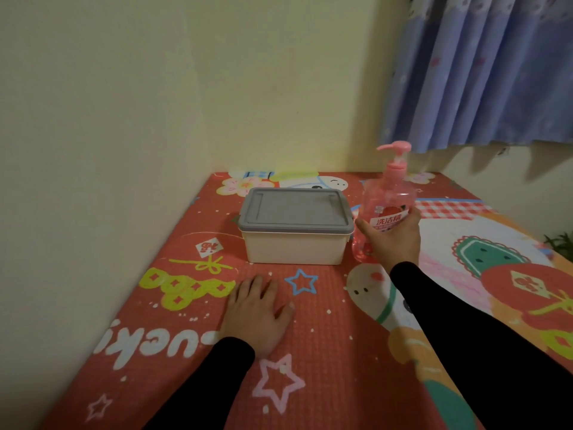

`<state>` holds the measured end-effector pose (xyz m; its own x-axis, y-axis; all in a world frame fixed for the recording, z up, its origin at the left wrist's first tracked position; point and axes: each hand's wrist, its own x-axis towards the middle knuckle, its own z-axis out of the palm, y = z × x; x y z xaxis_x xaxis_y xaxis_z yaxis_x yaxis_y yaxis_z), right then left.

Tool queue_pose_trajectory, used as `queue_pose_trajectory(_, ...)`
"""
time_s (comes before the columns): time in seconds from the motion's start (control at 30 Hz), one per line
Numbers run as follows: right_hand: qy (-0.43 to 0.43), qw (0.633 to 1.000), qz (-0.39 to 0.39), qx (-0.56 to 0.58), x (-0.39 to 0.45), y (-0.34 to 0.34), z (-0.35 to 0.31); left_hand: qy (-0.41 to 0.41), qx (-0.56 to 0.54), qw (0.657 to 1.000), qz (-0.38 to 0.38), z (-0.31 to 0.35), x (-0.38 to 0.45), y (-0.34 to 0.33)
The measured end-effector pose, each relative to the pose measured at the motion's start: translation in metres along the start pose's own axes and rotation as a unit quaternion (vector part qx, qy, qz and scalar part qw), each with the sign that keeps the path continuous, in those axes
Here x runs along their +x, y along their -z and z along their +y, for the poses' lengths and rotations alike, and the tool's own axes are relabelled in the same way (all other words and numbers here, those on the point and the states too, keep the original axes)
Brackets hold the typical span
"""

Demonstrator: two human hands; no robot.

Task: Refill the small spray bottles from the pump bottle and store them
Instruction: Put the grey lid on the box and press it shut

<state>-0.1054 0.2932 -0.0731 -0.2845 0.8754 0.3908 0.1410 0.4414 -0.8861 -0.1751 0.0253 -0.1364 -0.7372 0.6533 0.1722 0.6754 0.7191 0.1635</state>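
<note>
Our right hand (393, 235) wrapped around the pink pump bottle (384, 209) standing just beside the shut box (294, 226), our left hand (259, 311) flat with fingers spread on the red mat (325, 336)

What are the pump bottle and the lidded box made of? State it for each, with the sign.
Pump bottle: likely clear pink plastic, glossy; light passes through its body, and the pump on top looks opaque pink. Box: likely opaque cream plastic with a matte grey lid; molded rim and side clips suggest it.
</note>
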Motion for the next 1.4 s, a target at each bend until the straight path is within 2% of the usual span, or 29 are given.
queue_pose_trajectory(1.4,-0.001,1.0,-0.021,-0.005,0.007,-0.005,-0.005,0.006,-0.009,1.0,0.003,0.0,0.001,-0.001)
